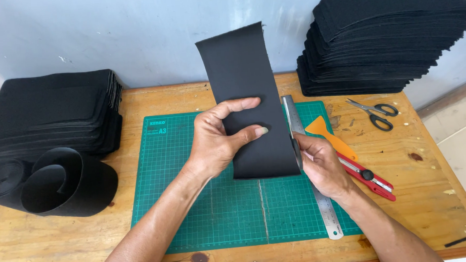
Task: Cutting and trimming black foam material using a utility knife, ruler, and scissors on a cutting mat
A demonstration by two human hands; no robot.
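My left hand (220, 137) pinches a black rectangular sheet (243, 77) between thumb and fingers and holds it tilted up above the green cutting mat (194, 202). My right hand (320, 163) grips a small dark tool at the sheet's lower right edge, beside a steel ruler (322, 206); the tool is mostly hidden in the fist. The ruler lies along the mat's right side.
A pile of black cut pieces (51, 111) and a black roll (60, 182) sit at the left. A taller stack of black pieces (382, 38) stands at the back right. Scissors (375, 113), an orange scraper (329, 134) and a red utility knife (368, 177) lie right of the mat on the wooden table (63, 246).
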